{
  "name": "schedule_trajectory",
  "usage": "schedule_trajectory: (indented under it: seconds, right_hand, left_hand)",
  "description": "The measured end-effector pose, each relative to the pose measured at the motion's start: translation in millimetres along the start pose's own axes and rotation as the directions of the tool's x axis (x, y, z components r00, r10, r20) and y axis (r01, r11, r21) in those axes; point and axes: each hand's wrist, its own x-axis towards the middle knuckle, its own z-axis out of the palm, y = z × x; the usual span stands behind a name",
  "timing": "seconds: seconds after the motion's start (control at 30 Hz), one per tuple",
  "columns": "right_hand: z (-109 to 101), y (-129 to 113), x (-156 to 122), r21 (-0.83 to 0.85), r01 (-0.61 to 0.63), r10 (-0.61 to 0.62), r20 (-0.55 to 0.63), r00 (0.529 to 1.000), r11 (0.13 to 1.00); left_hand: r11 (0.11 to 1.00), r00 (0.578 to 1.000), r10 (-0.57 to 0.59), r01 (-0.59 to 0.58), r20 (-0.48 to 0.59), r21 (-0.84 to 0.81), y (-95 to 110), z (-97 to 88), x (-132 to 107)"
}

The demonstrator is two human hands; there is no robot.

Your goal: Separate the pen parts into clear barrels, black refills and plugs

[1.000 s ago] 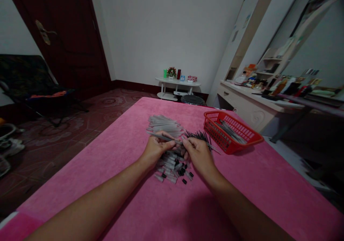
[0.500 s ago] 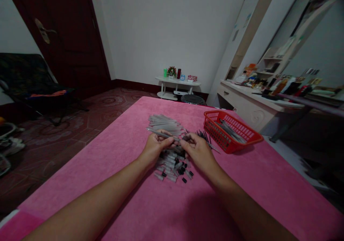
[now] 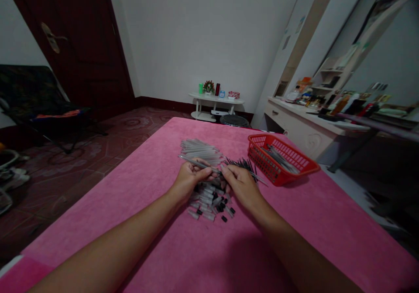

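Note:
My left hand (image 3: 190, 179) is closed around a clear pen barrel (image 3: 187, 158) with a dark refill line inside, which slants down to the right. My right hand (image 3: 240, 182) pinches at the barrel's right end; any small part between those fingertips is hidden. Beneath both hands lies a heap of clear pen caps (image 3: 206, 199) mixed with small black plugs (image 3: 224, 219). Beyond my left hand is a pile of clear barrels (image 3: 198, 147). Thin dark refills (image 3: 241, 163) are spread just behind my right hand.
A red plastic basket (image 3: 280, 178) holding several pens stands to the right on the pink cloth (image 3: 131, 206). Past the table are a small white stand (image 3: 216, 97) and a black stool (image 3: 234, 120). On the right is a dressing table (image 3: 301, 123), on the left a folding chair (image 3: 39, 97).
My right hand's fingers have shifted slightly at the barrel's end, the thumb now stretched along it. My left hand keeps its hold on the barrel in nearly the same place.

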Motion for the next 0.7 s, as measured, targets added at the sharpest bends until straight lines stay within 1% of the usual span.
schedule_trajectory:
  seconds: [0.07,0.13,0.23,0.3,0.37,0.43,0.47,0.5,0.53,0.6,0.63,0.7]
  right_hand:
    - [0.0,-0.1,0.3,0.026,0.028,-0.027,-0.017,0.999,0.999]
    - [0.0,-0.1,0.3,0.046,0.034,-0.033,-0.009,0.999,0.998]
    - [0.4,0.0,-0.2,0.072,-0.025,0.021,0.059,0.998,0.997]
    - [1.3,0.5,-0.6,0.089,-0.035,0.030,0.061,0.998,0.995]
    - [2.8,1.7,-0.7,0.104,-0.016,0.012,0.038,0.999,0.994]
    - [4.7,3.2,-0.8,0.158,-0.035,0.027,0.050,0.998,0.987]
    - [5.6,3.9,-1.0,0.213,-0.081,0.065,0.082,0.995,0.974]
    - [6.3,4.3,-1.2,0.281,-0.153,0.121,0.128,0.984,0.947]
    - [6.8,4.3,-1.6,0.353,-0.242,0.188,0.180,0.965,0.904]
    - [7.1,2.9,-2.6,0.487,-0.412,0.306,0.284,0.909,0.770]
    - [6.9,1.5,-3.2,0.538,-0.477,0.346,0.331,0.878,0.695]
    - [6.3,-2.0,-4.1,0.606,-0.564,0.383,0.413,0.826,0.561]
  left_hand:
    - [1.000,1.000,0.007,-0.007,-0.001,0.000,-0.6,-1.3,0.7]
    - [1.000,1.000,0.010,-0.010,0.010,0.006,-0.7,-2.2,1.2]
    - [1.000,1.000,0.000,-0.001,0.024,0.011,-0.5,-2.3,1.4]
    - [1.000,1.000,-0.005,0.005,0.019,0.004,-0.4,-1.7,0.9]
    - [1.000,1.000,-0.004,0.004,0.019,-0.001,-0.1,-0.9,0.3]
    - [1.000,0.999,-0.001,0.001,0.034,0.007,0.6,-0.1,-0.2]
    - [1.000,0.999,0.004,-0.005,0.046,0.017,1.3,0.3,-0.3]
    - [0.999,0.998,0.013,-0.015,0.057,0.031,2.2,0.7,-0.4]
    - [0.998,0.997,0.024,-0.027,0.068,0.048,3.3,1.1,-0.4]
    - [0.994,0.995,0.053,-0.060,0.083,0.091,5.8,2.0,-0.6]
    - [0.990,0.994,0.068,-0.078,0.090,0.114,7.1,2.6,-0.8]
    - [0.983,0.991,0.088,-0.103,0.104,0.150,9.0,4.0,-1.7]
